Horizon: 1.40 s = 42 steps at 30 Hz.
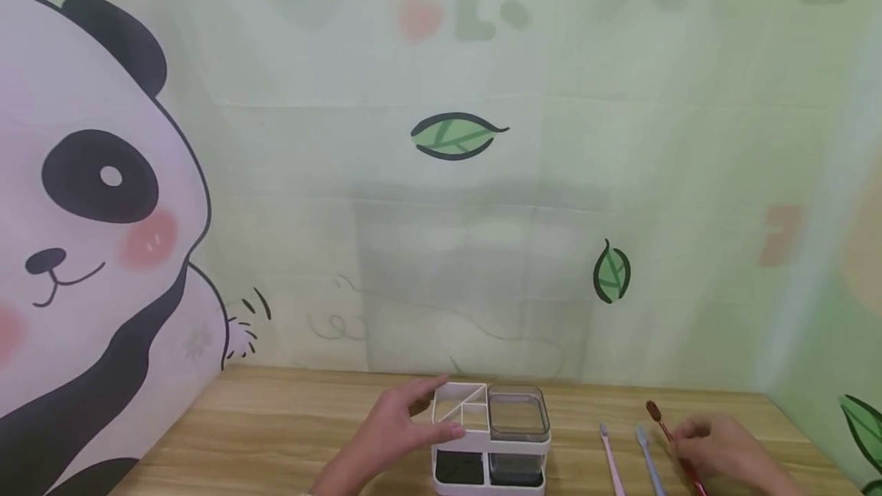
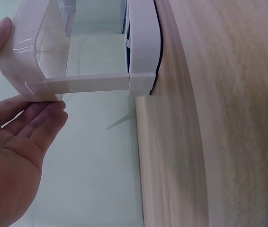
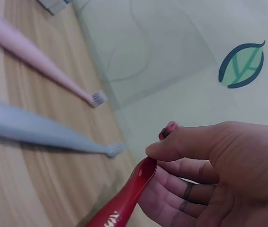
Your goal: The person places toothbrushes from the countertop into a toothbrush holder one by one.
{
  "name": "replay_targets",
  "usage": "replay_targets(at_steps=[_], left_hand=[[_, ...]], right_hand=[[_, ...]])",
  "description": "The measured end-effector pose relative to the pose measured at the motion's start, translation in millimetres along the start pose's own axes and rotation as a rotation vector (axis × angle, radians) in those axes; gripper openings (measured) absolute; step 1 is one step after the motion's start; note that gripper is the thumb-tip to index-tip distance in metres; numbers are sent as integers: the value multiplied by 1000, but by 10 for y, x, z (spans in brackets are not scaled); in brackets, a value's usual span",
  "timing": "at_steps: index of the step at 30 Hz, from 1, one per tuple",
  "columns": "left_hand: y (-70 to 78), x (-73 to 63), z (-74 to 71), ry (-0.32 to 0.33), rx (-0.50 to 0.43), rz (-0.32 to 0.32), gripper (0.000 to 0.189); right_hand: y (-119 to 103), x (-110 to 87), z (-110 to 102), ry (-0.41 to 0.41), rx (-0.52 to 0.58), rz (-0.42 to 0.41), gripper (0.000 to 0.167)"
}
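Note:
A white toothbrush holder (image 1: 494, 446) with divided slots and a clear grey cup (image 1: 518, 433) stands on the table. My left hand (image 1: 393, 423) holds its upper tray at the left side, thumb at the front corner and fingers behind; the left wrist view shows the raised tray rim (image 2: 22, 52) between them. To the right, my right hand (image 1: 723, 446) pinches a red toothbrush (image 3: 124, 198) between thumb and fingers, its dark bristle head pointing away. Left of it lie a blue toothbrush (image 1: 648, 456) and a pink toothbrush (image 1: 610, 459), side by side.
The wood-grain table (image 1: 276, 412) ends at a pale green cloth backdrop (image 1: 310, 174) printed with a panda (image 1: 103, 274) and leaves. More cloth rises along the right side.

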State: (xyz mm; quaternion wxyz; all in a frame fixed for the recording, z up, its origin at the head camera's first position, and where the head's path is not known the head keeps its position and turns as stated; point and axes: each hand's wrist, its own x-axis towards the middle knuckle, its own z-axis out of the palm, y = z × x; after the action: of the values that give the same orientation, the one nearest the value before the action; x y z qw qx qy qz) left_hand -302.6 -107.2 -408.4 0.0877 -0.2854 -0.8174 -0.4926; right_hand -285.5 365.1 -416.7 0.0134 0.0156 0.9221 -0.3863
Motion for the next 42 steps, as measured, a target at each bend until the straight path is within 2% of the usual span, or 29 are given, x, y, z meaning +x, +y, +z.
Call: replay_targets(at_steps=[2, 6, 10, 17, 21, 24, 30, 36, 42], left_hand=[[3, -6, -2, 2, -16, 0, 74], [9, -8, -6, -7, -55, -17, 74], [10, -7, -6, -6, -61, -13, 75], [19, 3, -27, 1, -21, -6, 76], [6, 6, -27, -6, -55, -12, 75], [0, 4, -16, -10, -96, -18, 74], [0, 2, 8, -8, -114, -22, 74], [-6, 6, 13, 2, -78, -7, 76], [-4, 2, 1, 3, -60, 1, 75]], right_hand=[[-38, -19, -19, 11, 2, -40, 11], [-158, -67, -67, 15, 66, -68, 18], [-315, -101, -119, 32, 116, -52, 26], [-600, -153, -221, 101, 130, -87, 32], [-739, -212, -251, 145, 128, -99, 35], [-854, -277, -241, 187, 145, -102, 40], [-1116, -386, -178, 247, 225, -124, 47], [-1327, -460, -121, 300, 257, -182, 53], [-1567, -496, -13, 356, 378, -259, 48]])
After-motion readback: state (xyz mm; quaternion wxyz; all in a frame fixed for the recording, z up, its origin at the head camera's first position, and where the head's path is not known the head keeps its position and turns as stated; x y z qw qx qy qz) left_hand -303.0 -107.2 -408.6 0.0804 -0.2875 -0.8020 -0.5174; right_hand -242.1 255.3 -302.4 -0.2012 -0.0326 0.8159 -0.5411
